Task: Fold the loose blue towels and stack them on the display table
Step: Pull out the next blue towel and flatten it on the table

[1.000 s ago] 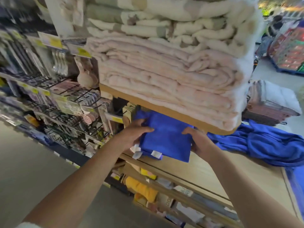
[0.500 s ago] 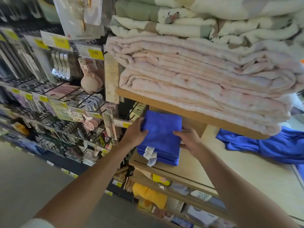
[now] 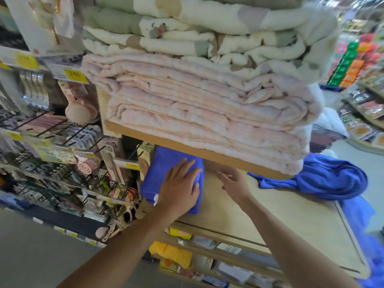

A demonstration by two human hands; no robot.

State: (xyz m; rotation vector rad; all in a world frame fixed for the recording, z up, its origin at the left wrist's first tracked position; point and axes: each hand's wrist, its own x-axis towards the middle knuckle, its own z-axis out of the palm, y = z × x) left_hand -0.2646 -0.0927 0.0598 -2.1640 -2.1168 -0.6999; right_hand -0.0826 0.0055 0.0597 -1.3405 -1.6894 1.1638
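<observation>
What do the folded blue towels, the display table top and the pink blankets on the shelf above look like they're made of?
Folded blue towels: soft matte fabric with a fine fuzzy nap and no sheen, probably microfibre.
Display table: pale, smooth board with faint wood grain, likely laminate rather than solid wood.
Pink blankets: thick, puffy, crinkled cloth, perhaps cotton gauze, though the fibre cannot be told for sure.
</observation>
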